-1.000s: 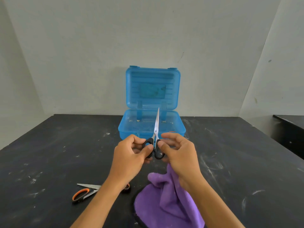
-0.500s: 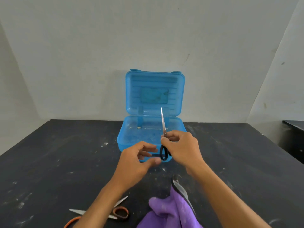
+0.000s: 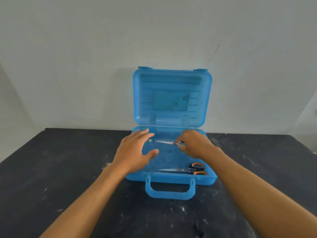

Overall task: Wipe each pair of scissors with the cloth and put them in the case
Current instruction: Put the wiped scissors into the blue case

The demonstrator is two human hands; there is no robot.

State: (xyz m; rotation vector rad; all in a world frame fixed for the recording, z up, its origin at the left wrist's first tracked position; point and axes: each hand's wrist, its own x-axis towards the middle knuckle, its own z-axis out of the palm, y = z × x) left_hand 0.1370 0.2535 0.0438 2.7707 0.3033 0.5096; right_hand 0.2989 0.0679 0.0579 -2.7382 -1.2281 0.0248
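An open blue plastic case [image 3: 171, 179] stands on the black table, its lid upright against the wall. My right hand [image 3: 193, 143] is inside the case near its back, gripping the handles of the black-handled scissors [image 3: 164, 142], whose blade points left and lies low over the case floor. My left hand [image 3: 135, 152] hovers over the case's left side with fingers spread, holding nothing. A pair of orange-handled scissors [image 3: 187, 169] lies in the case near its front wall, blades pointing left. The purple cloth is out of view.
The black table [image 3: 60, 169] is scuffed with white marks. A grey wall stands right behind the case lid [image 3: 172, 97]. The case handle [image 3: 169, 194] juts toward me.
My right hand carried the black-handled scissors forward and laid them sideways down into the case. My left hand let go and opened over the case. The view rose, so cloth and table scissors left view.
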